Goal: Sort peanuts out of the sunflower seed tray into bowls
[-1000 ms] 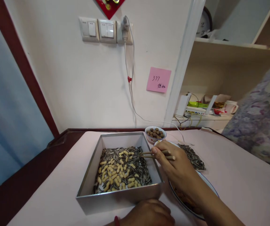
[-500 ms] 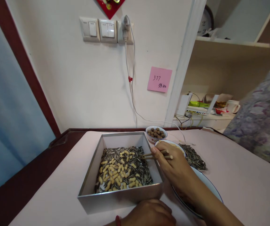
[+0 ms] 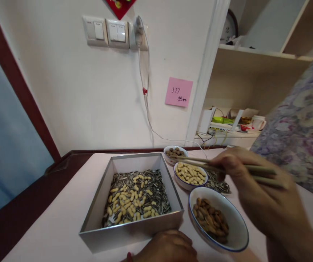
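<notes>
The right hand [image 3: 257,189] is raised above the table, fingers wrapped around a pair of chopsticks [image 3: 216,165] that run leftward from the grip, their thin pale tips hanging over the gap between two small bowls. The chopsticks are long, light tan and slightly blurred near the hand; whether anything is pinched between the tips cannot be told. Just under the tips sits a small white bowl of pale peanuts [image 3: 190,174] with a blue rim, and behind it, nearer the wall, a smaller bowl of brown nuts [image 3: 175,153]. In front of the right hand stands a larger white bowl [image 3: 235,225], also blue-rimmed, with dark reddish-brown nuts heaped on its left side. A heap of striped sunflower seeds [image 3: 219,183] lies loose on the pink tabletop [image 3: 49,233] beside the peanut bowl. To the left is a square grey metal tray [image 3: 130,233] with upright walls, its floor covered in striped sunflower seeds with pale peanuts scattered through them. The left hand [image 3: 167,249] rests at the bottom edge of the view, against the near wall of the tray, loosely curled and holding nothing visible. A pink sticky note [image 3: 178,91] is stuck on the white wall behind.
</notes>
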Demonstrator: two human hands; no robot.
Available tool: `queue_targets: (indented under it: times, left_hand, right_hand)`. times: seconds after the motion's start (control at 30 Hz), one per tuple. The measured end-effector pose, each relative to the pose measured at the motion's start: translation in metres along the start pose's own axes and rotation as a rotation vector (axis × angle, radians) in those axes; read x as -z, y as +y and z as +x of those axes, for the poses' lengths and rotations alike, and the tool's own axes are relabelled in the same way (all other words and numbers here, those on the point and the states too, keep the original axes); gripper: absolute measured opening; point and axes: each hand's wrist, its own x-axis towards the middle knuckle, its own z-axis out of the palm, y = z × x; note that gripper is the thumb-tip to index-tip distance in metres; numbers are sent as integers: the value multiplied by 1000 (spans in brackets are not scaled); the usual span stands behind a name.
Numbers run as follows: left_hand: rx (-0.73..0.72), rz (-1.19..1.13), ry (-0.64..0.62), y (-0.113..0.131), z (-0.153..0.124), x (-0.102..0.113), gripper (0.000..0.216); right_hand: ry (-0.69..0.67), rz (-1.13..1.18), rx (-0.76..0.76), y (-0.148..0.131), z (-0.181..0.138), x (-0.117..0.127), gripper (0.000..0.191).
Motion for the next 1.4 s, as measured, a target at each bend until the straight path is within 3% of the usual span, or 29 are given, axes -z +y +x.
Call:
queue_targets:
  times: [0.13,0.33,0.5,0.67,0.83,1.23,1.4]
  left_hand:
    - [10,-3,12,-2,0,-2,44]
    - [47,-18,9,9,7,7,52]
    - [34,-20,11,15,10,11,61]
    - [61,-5,-34,9,7,6,60]
    - [42,11,-19,3,3,0,55]
    - [4,43,-33,2,3,0,68]
    - [53,70,-93,4,2,1,54]
  right_hand:
    - [237,-240,-33,4,5,31,29]
    - [159,-396,58,11,13,37,30]
    - [135,-167,22,-3,5,17,28]
    - [-161,79,-29,-7,-2,-18,32]
    - [-374,94,-70,1,-6,-50,40]
    - [-431,74,-83,17,-13,-80,37]
    - [-450,48,-85,17,-16,-84,33]
